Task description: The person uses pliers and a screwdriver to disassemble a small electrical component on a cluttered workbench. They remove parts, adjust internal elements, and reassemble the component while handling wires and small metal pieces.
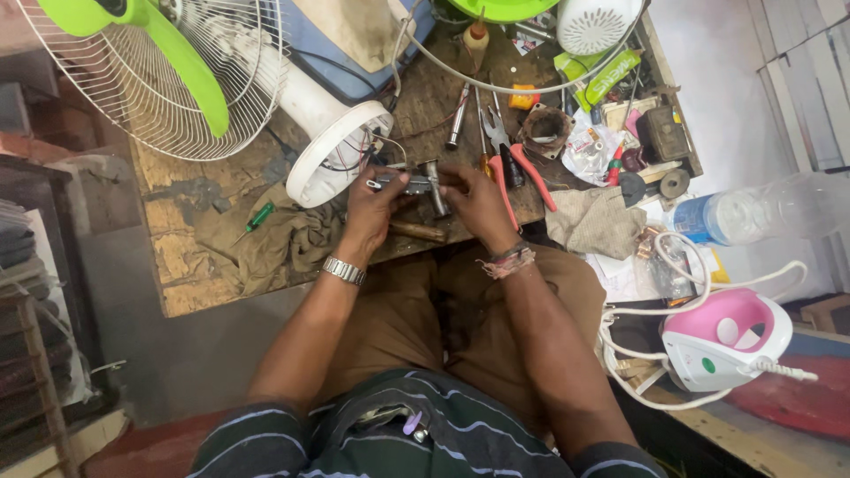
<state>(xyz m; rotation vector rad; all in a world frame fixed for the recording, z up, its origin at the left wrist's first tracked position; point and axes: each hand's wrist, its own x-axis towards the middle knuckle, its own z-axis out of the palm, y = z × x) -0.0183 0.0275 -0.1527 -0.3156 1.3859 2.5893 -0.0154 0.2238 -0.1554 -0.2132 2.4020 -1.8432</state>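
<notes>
Both hands meet over the worn wooden surface (195,265): the left hand (372,208) grips a small grey metal part (403,183), the right hand (474,199) clasps its steel shaft (435,190), beside a white fan motor housing (332,133).

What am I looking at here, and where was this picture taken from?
There is no machine here: a person works with two bare hands, and the camera sits on their head, looking down past their chest and knees. The left hand and the right hand meet over a worn wooden workbench and together hold a small metal part; what kind of part is too small to tell. Just beyond the left hand lies a white fan motor housing with loose wires, joined to a wire fan guard with green blades. By the right hand lie red-handled pliers and screwdrivers. A green screwdriver rests on a rag at the left. At the right stand a clear plastic bottle and a pink and white iron.
</notes>
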